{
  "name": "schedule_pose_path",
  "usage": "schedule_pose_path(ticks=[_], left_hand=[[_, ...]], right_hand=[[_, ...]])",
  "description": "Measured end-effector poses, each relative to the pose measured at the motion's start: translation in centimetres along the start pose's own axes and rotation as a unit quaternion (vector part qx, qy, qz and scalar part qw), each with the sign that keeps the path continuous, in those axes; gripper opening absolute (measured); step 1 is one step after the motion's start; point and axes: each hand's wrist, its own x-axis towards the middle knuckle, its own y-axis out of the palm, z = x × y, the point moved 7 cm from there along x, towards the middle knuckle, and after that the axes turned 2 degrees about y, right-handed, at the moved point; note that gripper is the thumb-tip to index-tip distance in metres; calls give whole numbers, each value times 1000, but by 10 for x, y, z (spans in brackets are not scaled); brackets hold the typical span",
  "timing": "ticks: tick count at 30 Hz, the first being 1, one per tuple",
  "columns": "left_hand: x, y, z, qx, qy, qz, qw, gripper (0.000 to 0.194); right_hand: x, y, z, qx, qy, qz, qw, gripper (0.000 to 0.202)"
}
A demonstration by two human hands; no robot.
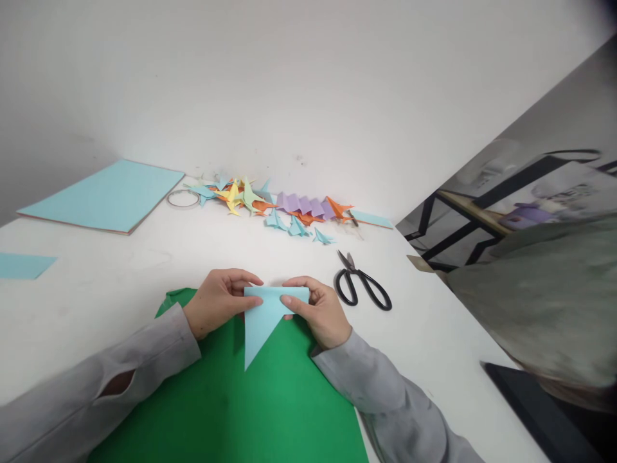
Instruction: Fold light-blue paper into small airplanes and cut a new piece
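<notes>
Between my two hands is a folded piece of light blue paper [263, 321], with a straight upper edge and a long point hanging down at its left. My left hand [219, 301] pinches its upper left part between thumb and fingers. At the right end, my right hand [322, 308] grips the paper, the thumb lying on its front and the fingers behind. Below the hands spreads a green sheet [270, 411]. Black-handled scissors [359, 283] lie to the right of my right hand, their blades slightly apart.
Along the wall sit several folded paper figures [241, 196], a purple pleated paper [303, 206] and a roll of tape [183, 199]. A stack of blue paper [106, 196] lies at the back left, a blue strip [24, 265] at the left edge. A dark flat object [520, 405] rests at the right.
</notes>
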Motion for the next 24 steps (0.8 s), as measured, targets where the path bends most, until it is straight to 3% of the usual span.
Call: schedule_pose_path(ticks=[10, 17, 20, 24], left_hand=[[0, 1, 2, 14, 3, 11, 1000, 26], [-3, 9, 4, 61, -12, 89, 994, 32], [-6, 16, -2, 125, 22, 134, 983, 24], [-6, 18, -5, 189, 55, 148, 969, 35]], right_hand=[[-1, -4, -3, -15, 11, -26, 999, 25], [-3, -2, 7, -104, -43, -6, 994, 19], [-4, 2, 7, -109, -43, 15, 993, 19], [-4, 3, 8, -111, -40, 12, 993, 20]])
